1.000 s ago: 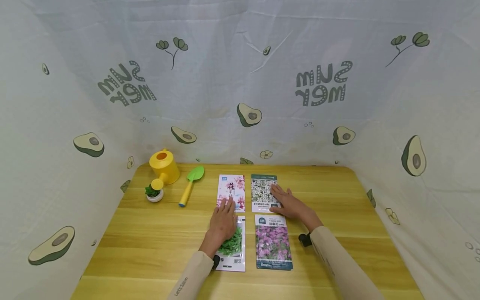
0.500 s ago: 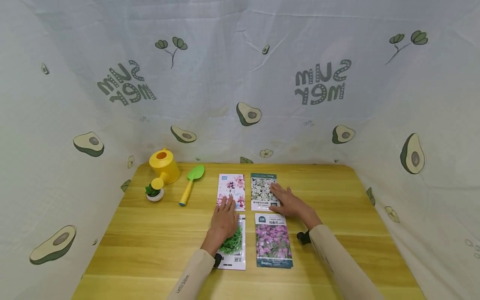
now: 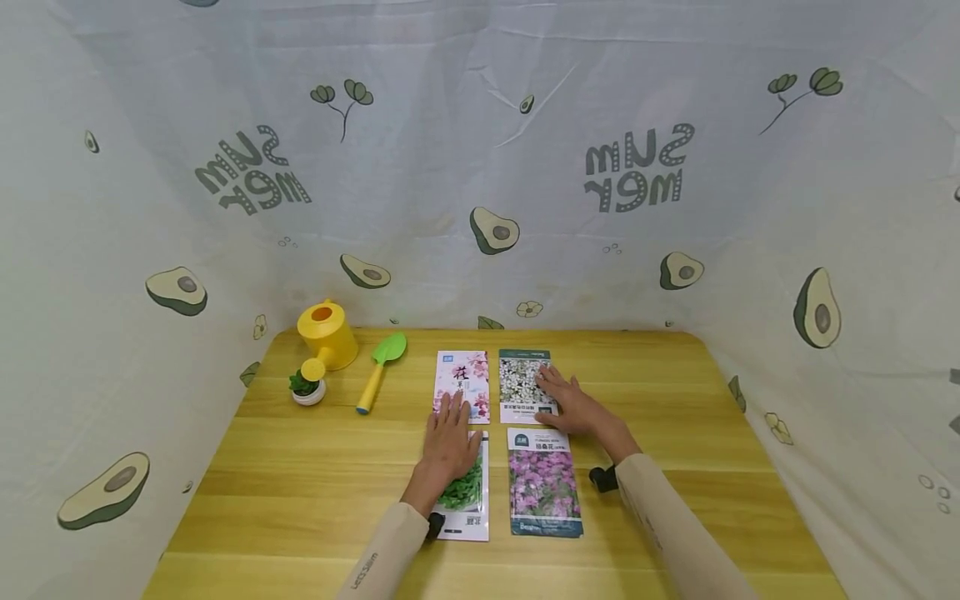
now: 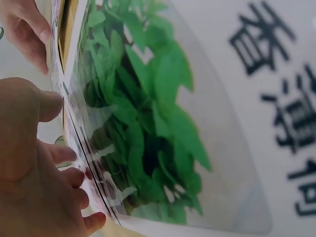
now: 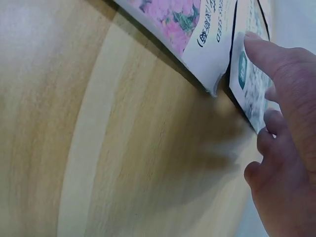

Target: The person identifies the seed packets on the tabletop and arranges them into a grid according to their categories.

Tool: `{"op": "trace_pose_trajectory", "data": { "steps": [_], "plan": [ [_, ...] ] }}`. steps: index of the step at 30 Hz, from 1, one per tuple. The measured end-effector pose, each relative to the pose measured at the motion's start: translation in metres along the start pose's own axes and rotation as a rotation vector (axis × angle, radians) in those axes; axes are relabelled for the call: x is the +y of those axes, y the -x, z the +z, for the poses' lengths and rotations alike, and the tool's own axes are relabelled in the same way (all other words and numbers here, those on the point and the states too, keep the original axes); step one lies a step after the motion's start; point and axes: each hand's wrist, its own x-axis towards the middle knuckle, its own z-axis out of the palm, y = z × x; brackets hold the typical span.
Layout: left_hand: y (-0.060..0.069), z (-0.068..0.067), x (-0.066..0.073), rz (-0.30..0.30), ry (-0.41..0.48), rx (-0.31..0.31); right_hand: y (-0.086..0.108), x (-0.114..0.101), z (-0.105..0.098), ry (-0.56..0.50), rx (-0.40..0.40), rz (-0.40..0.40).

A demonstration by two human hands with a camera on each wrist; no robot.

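Observation:
Four flat seed packets lie in two rows, so several rest close together on the table. My left hand [image 3: 448,446] reaches over the green-leaf packet [image 3: 468,496], its straight fingers on the lower part of the pink-blossom packet [image 3: 462,371]. In the left wrist view the green-leaf packet [image 4: 148,113] fills most of the frame. My right hand [image 3: 576,408] rests its spread fingers on the right edge of the white-flower packet [image 3: 521,382]. Below it lies the purple-flower packet [image 3: 543,483]. In the right wrist view the right thumb touches the white-flower packet [image 5: 244,74].
At the back left stand a yellow watering can [image 3: 330,337] and a small potted succulent [image 3: 306,387]. A green toy trowel [image 3: 381,371] with a yellow handle lies beside them. A printed cloth [image 3: 420,208] hangs behind the wooden table [image 3: 300,492].
Both hands stay in place on the packets. The whole head view shifts slightly; the packets keep their arrangement.

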Motion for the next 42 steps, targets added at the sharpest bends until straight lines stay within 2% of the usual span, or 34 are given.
{"op": "trace_pose_trajectory", "data": {
  "steps": [5,8,14,19,25,29,33,42],
  "plan": [
    [0.008,0.0,-0.003,0.061,0.042,0.069,0.01,-0.008,0.001,-0.02,0.063,-0.002],
    [0.019,-0.004,-0.004,0.1,0.056,0.091,0.024,-0.021,0.006,0.001,0.101,0.0],
    [0.058,-0.013,-0.003,0.158,0.111,0.027,0.067,-0.052,0.028,0.032,0.108,-0.024],
    [0.078,0.0,-0.01,0.175,0.211,-0.015,0.091,-0.069,0.048,0.013,0.087,-0.029],
    [0.084,0.019,-0.021,0.174,0.237,0.022,0.1,-0.076,0.061,0.033,0.076,-0.033],
    [0.085,0.025,-0.024,0.165,0.233,0.009,0.102,-0.077,0.065,0.026,0.079,-0.023],
    [0.087,0.028,-0.025,0.155,0.221,-0.009,0.104,-0.078,0.066,0.019,0.088,-0.022],
    [0.088,0.028,-0.024,0.156,0.201,-0.001,0.104,-0.076,0.066,-0.008,0.077,-0.004]
  ]
}}
